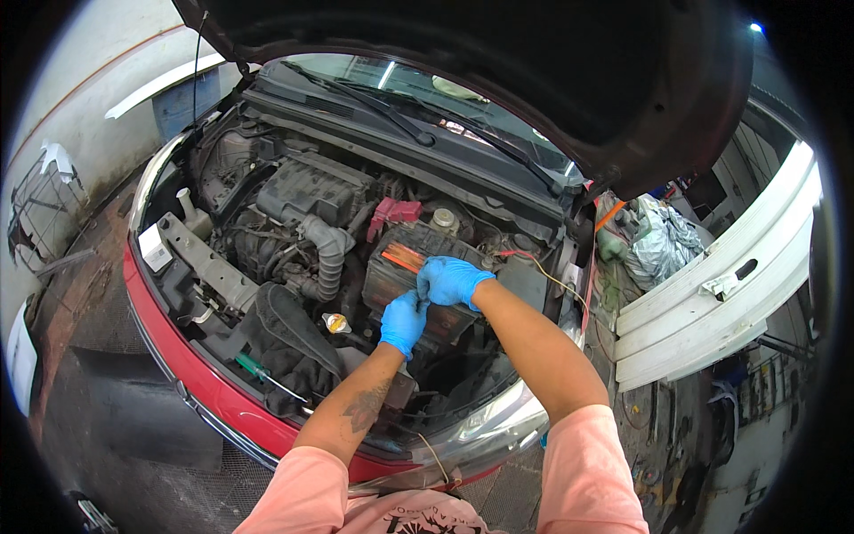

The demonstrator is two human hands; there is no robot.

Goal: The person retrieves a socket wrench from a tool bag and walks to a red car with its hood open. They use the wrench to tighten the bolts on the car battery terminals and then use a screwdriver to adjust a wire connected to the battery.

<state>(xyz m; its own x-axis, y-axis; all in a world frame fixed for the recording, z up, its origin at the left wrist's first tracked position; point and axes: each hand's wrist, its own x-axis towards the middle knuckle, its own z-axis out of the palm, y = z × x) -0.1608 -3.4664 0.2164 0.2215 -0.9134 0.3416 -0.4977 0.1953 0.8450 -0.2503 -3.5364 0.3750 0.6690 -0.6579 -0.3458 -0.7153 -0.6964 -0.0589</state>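
Note:
Both my hands wear blue gloves and reach into the open engine bay of a red car point(213, 392). My right hand point(450, 279) rests curled on top of the black car battery point(400, 267), which carries an orange label. My left hand point(403, 322) is just below and left of it, at the battery's front edge, fingers bent up toward the right hand. Whether either hand grips a small part is hidden by the fingers. A red terminal cover point(394, 212) sits behind the battery.
The raised bonnet point(534, 71) hangs overhead. A dark cloth point(285, 343) and a green-handled screwdriver point(253, 368) lie on the front panel, near a yellow-marked cap point(335, 322). A white bumper point(712, 285) leans at the right, with bagged clutter point(654, 240) behind it.

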